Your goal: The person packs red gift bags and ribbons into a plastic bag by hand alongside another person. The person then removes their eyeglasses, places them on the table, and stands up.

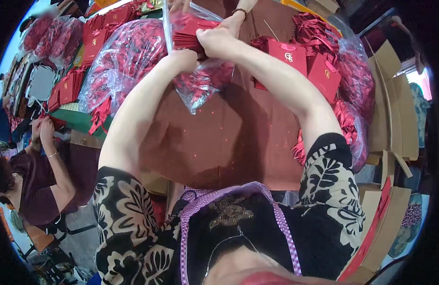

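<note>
A stack of red paper bags (191, 37) lies partly inside a clear plastic bag (194, 92) at the far side of the table. My right hand (218, 42) is closed on the right end of the stack, its thumb on top. At the stack's near left corner my left hand (184, 60) is closed on the plastic bag's edge; its fingertips are hidden. Another person's hand (234, 23), with a bracelet at the wrist, reaches in close beside my right hand. A second hand (179, 5) of a person shows behind the plastic.
Large clear sacks of red ribbon-handled pieces (129, 57) lie on the left. Red printed bags (288, 57) and more filled sacks (354, 76) are on the right. Open cardboard boxes (395, 104) stand beyond the right edge. A co-worker (43, 175) sits at the left.
</note>
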A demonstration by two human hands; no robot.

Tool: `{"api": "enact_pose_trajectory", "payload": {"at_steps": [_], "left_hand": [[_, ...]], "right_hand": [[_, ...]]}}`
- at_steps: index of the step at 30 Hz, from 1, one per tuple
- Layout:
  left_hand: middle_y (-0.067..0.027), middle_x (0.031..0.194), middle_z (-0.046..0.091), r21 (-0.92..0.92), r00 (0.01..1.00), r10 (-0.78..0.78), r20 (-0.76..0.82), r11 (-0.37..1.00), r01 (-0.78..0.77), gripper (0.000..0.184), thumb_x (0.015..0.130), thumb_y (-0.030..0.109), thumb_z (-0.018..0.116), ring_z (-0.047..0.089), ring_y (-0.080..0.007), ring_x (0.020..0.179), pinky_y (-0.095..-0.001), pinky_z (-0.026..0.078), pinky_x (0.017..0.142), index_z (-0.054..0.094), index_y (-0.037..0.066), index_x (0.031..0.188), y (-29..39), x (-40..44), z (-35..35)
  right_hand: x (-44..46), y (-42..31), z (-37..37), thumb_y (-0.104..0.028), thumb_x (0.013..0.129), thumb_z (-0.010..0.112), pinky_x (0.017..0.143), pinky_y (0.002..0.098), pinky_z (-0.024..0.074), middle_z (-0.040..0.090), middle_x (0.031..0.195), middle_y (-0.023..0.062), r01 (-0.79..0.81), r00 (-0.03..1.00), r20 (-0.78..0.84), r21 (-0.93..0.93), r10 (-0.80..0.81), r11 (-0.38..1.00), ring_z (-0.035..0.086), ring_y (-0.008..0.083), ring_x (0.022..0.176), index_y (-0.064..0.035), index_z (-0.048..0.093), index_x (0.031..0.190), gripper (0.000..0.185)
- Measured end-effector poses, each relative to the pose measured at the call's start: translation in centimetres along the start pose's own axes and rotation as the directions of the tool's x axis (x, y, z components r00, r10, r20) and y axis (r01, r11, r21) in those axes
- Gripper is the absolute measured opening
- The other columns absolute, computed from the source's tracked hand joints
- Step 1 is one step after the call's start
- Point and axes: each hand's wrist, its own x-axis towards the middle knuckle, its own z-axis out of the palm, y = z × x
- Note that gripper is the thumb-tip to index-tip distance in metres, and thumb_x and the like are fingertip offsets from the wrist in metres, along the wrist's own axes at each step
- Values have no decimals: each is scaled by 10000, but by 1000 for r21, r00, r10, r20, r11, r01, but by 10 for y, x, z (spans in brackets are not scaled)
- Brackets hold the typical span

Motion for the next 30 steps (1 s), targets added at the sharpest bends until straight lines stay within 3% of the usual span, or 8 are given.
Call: {"api": "enact_pose_trajectory", "payload": {"at_steps": [8,9,10,12,20,24,27,30], "left_hand": [[-125,1104,568,9,992,102,-68,995,-101,405,856,369,430,536,-299,1034,-446,403,871,501,135,1178,0,-12,1],[-113,1104,571,25,989,121,-89,993,-120,417,859,369,424,539,-296,1029,-443,407,867,474,148,1209,-3,-8,6],[-113,1104,571,13,988,122,-91,993,-121,417,859,369,424,539,-296,1029,-443,407,867,474,148,1209,-4,-10,7],[-163,1054,581,5,985,137,-101,991,-137,423,854,325,406,533,-334,1011,-481,380,879,426,194,1256,-5,-8,6],[-118,1130,556,20,993,117,-15,993,-117,431,856,386,418,534,-293,1039,-440,398,874,475,152,1214,-3,-5,-3],[-122,1122,561,-41,990,122,-67,991,-125,433,854,396,417,528,-297,1050,-449,391,883,475,165,1215,-8,-7,4],[-165,1006,595,-40,988,131,-84,990,-135,393,849,312,406,564,-340,938,-441,412,837,447,228,1232,-8,-3,5],[-125,1095,572,-68,985,169,-46,983,-172,393,827,328,431,545,-290,1018,-454,405,868,510,135,1159,-7,-4,0]], "right_hand": [[29,23,-42,-101,670,555,594,389,501,623,750,161,-60,993,103,-27,63,998,627,294,713,19,601,745,149],[36,39,-31,-101,657,542,604,393,500,614,728,173,98,991,-84,-81,-104,992,621,306,691,13,552,791,176],[25,12,-79,-102,654,552,725,394,465,596,908,225,-78,982,173,28,72,997,577,350,857,-34,588,965,321],[28,14,-79,-81,646,540,721,403,464,597,903,219,-2,991,136,43,-4,999,575,364,836,-16,577,939,303],[31,16,-69,-56,682,491,685,440,464,598,836,208,-7,999,51,-66,10,998,584,354,802,6,545,869,205],[38,19,-73,-77,718,452,640,435,468,600,799,202,-30,983,-181,-64,18,998,588,361,755,-3,532,850,171],[38,18,-82,-87,738,437,630,440,461,603,799,201,67,980,-178,-121,-88,990,586,369,734,-3,522,854,167],[20,-21,-100,-106,748,446,558,456,442,616,710,130,-128,978,-204,-369,54,921,607,291,648,-49,527,819,122]]}}
